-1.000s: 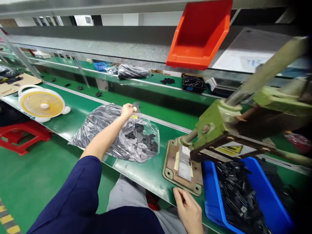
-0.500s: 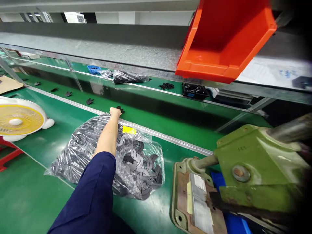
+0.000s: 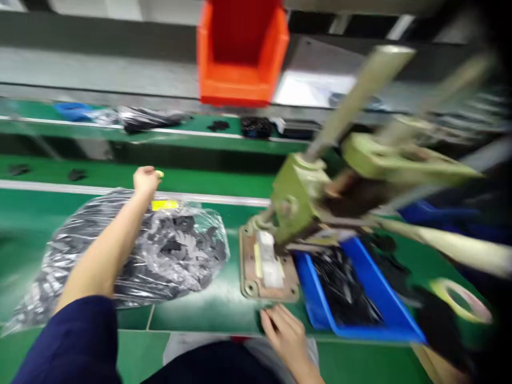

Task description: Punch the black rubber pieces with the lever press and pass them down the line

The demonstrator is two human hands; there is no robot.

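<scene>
Stretches the left hand (image 3: pixel 146 178) far forward across a clear plastic bag of black parts (image 3: pixel 132 250), out to the bag's far edge beside the metal rail (image 3: pixel 224 200). Curls the fingers there, one tipped in yellow; cannot tell through the blur whether they pinch anything. Rests the right hand (image 3: pixel 282 330) loose and empty on the near edge of the green bench (image 3: pixel 192 314), just in front of the base plate (image 3: pixel 260 285) of a green hand press (image 3: pixel 300 192).

Between bag and plate, a bare strip of bench. Against the plate's right side, a blue bin (image 3: pixel 310 290) of black parts, its long side running along the near edge. Further right, near the bench's corner, a tape roll (image 3: pixel 460 301). Beyond the rail, a green conveyor belt (image 3: pixel 224 181), mostly bare, with two small dark pieces at far left. Overhead, well apart from both hands, an orange bin (image 3: pixel 242 53). On the bag, just below the left hand, a yellow label (image 3: pixel 165 205).
</scene>
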